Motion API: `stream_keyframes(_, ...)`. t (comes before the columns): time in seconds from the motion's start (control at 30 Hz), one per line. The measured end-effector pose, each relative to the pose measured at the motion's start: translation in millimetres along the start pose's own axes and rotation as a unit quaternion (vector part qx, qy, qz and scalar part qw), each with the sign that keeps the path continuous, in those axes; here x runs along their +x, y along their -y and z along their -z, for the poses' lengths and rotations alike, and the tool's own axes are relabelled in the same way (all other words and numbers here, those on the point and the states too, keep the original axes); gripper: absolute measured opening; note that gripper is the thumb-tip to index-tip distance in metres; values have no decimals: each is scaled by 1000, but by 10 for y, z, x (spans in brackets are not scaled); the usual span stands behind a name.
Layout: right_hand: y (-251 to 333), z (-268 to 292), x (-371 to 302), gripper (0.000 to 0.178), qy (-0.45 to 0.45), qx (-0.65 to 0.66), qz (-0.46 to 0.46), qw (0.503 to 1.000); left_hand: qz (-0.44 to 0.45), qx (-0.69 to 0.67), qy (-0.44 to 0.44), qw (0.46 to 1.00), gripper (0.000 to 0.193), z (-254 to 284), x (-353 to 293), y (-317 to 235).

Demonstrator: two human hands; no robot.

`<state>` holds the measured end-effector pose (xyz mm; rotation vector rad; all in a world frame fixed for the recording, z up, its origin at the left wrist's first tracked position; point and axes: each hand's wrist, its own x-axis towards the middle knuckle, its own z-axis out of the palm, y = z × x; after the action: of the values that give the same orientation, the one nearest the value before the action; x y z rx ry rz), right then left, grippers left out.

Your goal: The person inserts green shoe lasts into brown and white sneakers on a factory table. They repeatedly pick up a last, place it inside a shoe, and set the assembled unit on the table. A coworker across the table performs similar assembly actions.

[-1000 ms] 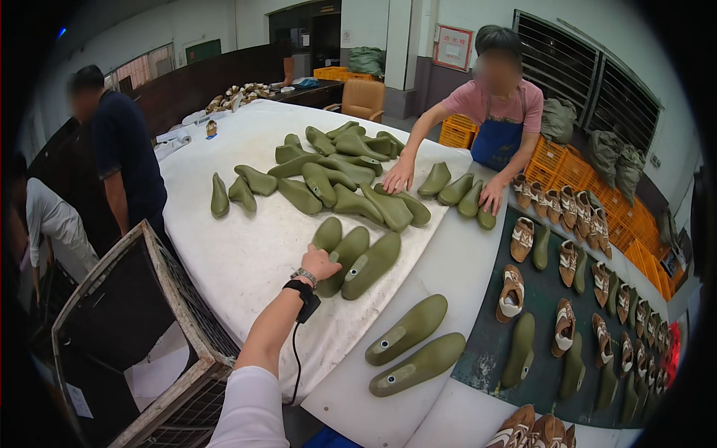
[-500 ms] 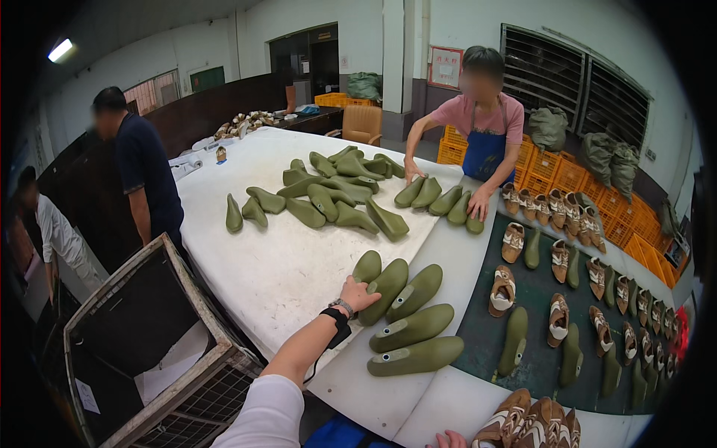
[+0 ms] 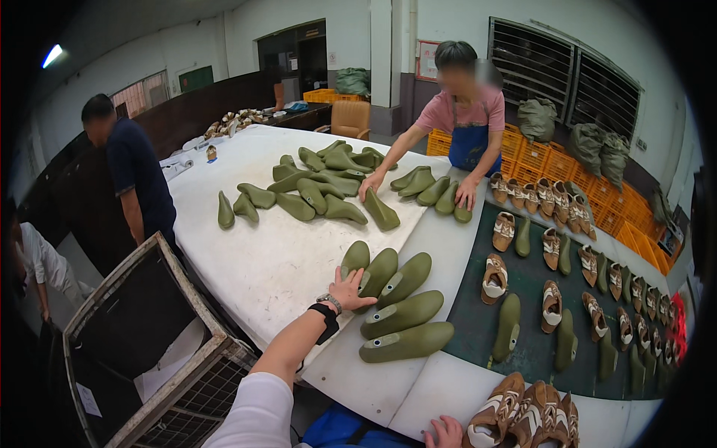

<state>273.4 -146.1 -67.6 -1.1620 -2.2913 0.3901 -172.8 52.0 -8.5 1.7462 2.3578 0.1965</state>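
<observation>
Where the big worktop under a white cloth (image 3: 258, 291) comes close to the person, its right edge meets a smooth white board (image 3: 373, 388). Beyond the board lies a flat dark-green mat (image 3: 470, 332) with shoes on it. Across the worktop, a co-worker in a pink shirt and blue apron (image 3: 467, 123) reaches in by its far right corner. A heap of green, foot-shaped shoe lasts (image 3: 310, 196) sits toward the worktop's far edge.

Near the close corner, five smooth green plastic-looking lasts (image 3: 407, 341) fan out across the cloth's right edge onto the board. Their heels face the person's left hand (image 3: 347, 291) and their toes point away; the left three lie mostly lengthwise, the lower two more sideways to the right. They lie just ahead and to the right of that hand, so it is the nearer one. Its fingers are spread wide and rest on the heel ends of the left lasts, not gripping.

The person's right hand (image 3: 444, 433) is by the board's near edge, beside brown-and-white shoes (image 3: 497, 411). Partly cut off, it doesn't show if it holds anything.
</observation>
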Motion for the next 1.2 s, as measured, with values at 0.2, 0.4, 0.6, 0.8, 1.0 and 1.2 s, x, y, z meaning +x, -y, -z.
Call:
stream_keyframes(0.2,65,-91,110,44,0,-123,-22,992,-109,-78,206,969,97,358,446,368)
stream_keyframes(0.4,146,-30,288,44,54,-130,-63,988,-113,-10,-35,993,63,995,1430,709)
stream_keyframes(0.6,74,-91,297,48,107,-125,-108,980,-84,195,-91,973,54,709,2737,747)
stream_keyframes(0.8,-18,-173,221,51,141,-133,-125,973,-124,276,-100,948,18,236,3357,872)
stream_keyframes(1.0,77,-113,297,50,141,-148,-128,970,-220,222,39,949,35,518,2869,986)
stream_keyframes(1.2,155,-74,381,49,122,-113,-117,979,-85,-32,87,992,66,729,1869,1236)
